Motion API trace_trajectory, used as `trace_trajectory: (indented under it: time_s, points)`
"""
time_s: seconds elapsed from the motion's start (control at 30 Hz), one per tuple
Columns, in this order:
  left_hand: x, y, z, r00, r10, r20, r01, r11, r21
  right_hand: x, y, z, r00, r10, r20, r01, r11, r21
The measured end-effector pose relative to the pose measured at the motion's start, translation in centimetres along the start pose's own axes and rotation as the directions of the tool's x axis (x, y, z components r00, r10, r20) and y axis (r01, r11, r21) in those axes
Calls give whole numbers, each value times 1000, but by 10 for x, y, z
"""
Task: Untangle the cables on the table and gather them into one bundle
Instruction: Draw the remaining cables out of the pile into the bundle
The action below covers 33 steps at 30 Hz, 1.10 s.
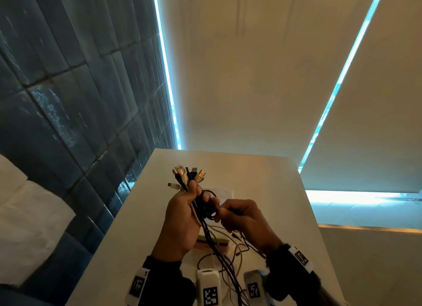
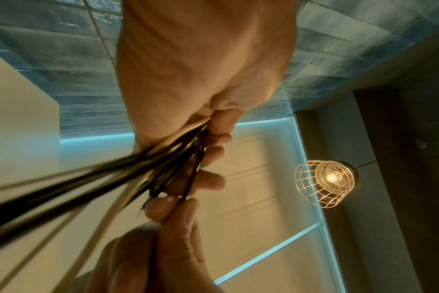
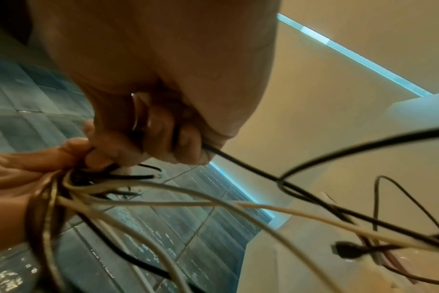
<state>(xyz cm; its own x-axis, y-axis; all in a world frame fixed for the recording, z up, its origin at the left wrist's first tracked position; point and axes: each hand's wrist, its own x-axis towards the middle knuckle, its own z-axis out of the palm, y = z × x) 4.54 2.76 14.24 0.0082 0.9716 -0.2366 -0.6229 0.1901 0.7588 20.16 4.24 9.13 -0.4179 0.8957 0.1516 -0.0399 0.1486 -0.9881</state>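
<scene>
My left hand (image 1: 182, 211) grips a bundle of black and white cables (image 1: 206, 228) upright above the white table (image 1: 262, 180), its fingers (image 2: 213, 156) curled round them. Several plugs (image 1: 188, 174) fan out above the fist. My right hand (image 1: 239, 216) sits just to the right, touching the bundle, and pinches a black cable (image 3: 238, 166) that loops at the fist. The loose cable ends (image 1: 228, 267) trail down onto the table between my wrists. In the right wrist view, white cables (image 3: 188, 204) and black ones spread from the left fist (image 3: 25, 178).
A sheet of paper (image 1: 225, 193) lies on the table beyond my hands. Dark tiled wall (image 1: 68, 88) stands to the left, roller blinds (image 1: 262, 65) behind. A caged lamp (image 2: 326, 183) hangs overhead. The table's right edge (image 1: 319, 225) drops off near my right wrist.
</scene>
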Motion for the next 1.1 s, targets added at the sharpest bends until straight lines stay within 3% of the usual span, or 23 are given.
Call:
trace_trajectory:
  time_s: [0.3,0.5,0.87,1.1]
  points:
    - [-5,22,-5,987,125,99,-121,992,-43,-8,42,-23,989,102,-106,-114,988,-109]
    - [-8,23,-7,988,108,112,-105,994,-34,-14,68,-23,971,195,-140,-215,964,-154]
    - [-14,27,-9,989,71,130,-74,997,18,-10,103,-25,962,238,-134,-267,920,-288]
    - [-14,28,-11,994,50,96,-56,996,66,-13,117,-23,935,307,-179,-356,806,-473]
